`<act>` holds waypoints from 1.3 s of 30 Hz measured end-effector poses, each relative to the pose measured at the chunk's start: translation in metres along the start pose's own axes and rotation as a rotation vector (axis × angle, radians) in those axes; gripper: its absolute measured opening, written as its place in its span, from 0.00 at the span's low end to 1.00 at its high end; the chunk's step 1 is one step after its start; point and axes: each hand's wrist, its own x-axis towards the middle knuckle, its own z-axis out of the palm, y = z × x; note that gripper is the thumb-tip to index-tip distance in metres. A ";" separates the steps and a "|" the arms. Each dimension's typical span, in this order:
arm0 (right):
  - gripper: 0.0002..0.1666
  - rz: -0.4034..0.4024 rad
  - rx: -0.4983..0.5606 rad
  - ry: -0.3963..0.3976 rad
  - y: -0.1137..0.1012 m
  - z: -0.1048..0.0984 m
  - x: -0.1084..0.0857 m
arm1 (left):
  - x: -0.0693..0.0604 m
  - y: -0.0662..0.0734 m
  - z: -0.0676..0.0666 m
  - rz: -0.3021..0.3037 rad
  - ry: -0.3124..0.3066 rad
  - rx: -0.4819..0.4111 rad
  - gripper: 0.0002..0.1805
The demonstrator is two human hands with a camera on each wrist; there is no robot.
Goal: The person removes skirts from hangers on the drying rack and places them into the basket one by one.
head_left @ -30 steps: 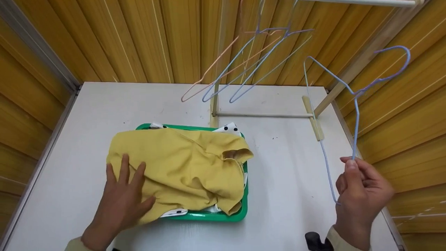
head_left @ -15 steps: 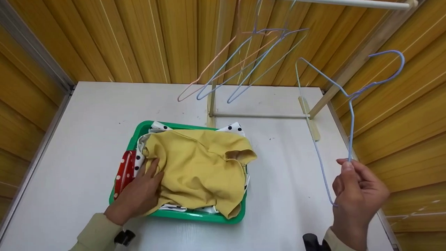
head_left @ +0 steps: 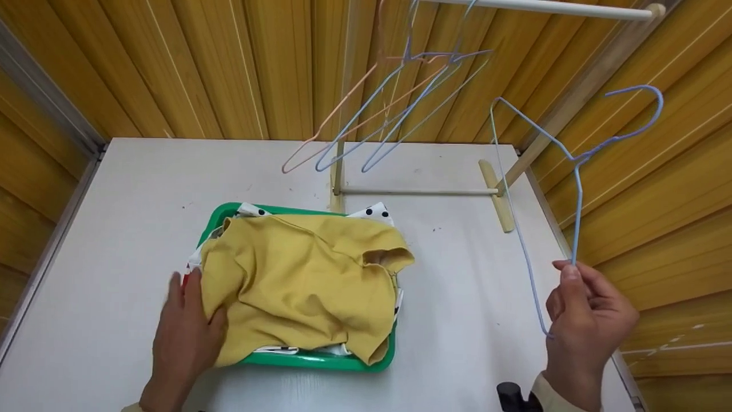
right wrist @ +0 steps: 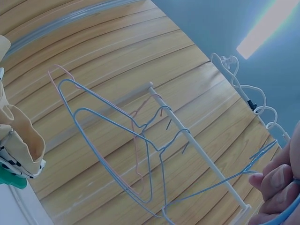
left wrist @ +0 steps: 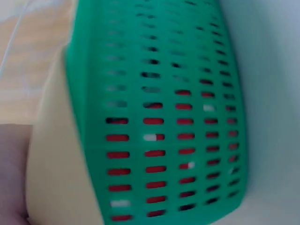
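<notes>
A yellow garment point(head_left: 303, 280) with a sleeve-like opening at its right end lies over a green basket point(head_left: 309, 361). My left hand point(head_left: 189, 332) rests at the garment's left end, fingers extended and thumb against the cloth. In the left wrist view, the cloth point(left wrist: 54, 159) hangs beside the basket's slotted wall point(left wrist: 136, 145), with red fabric behind the slots. Off to the right, my right hand point(head_left: 592, 320) pinches a blue wire hanger point(head_left: 579, 212) between thumb and fingers, its hook upward. White cloth with black dots point(head_left: 374, 214) shows beneath the garment.
Behind the basket stands a rack with a white rail point(head_left: 549, 7). From it hang a pink hanger point(head_left: 329, 123) and two blue hangers point(head_left: 366, 117). A wooden foot point(head_left: 496, 197) of the rack stands on the white table point(head_left: 457, 286). Wood-patterned walls enclose the table.
The garment's left end was first spread out, then bunched rightward, baring red dotted cloth; now it lies leftward again, with my left hand moved left. My right hand still holds the hanger.
</notes>
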 end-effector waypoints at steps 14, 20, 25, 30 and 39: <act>0.09 0.090 -0.144 -0.004 0.004 0.026 0.052 | -0.017 0.007 0.011 -0.043 0.152 -0.055 0.21; 0.12 0.091 -0.346 0.015 0.011 0.051 0.100 | -0.007 0.006 0.014 0.014 0.111 0.052 0.09; 0.16 0.130 -0.436 0.027 0.017 0.071 0.139 | 0.011 0.004 0.016 0.106 0.042 0.165 0.09; 0.18 0.196 -0.500 -0.014 0.024 0.083 0.164 | 0.021 0.000 0.022 0.082 -0.008 0.185 0.10; 0.14 0.236 -0.651 -0.049 0.049 0.082 0.174 | 0.026 -0.004 0.019 0.018 -0.100 0.154 0.12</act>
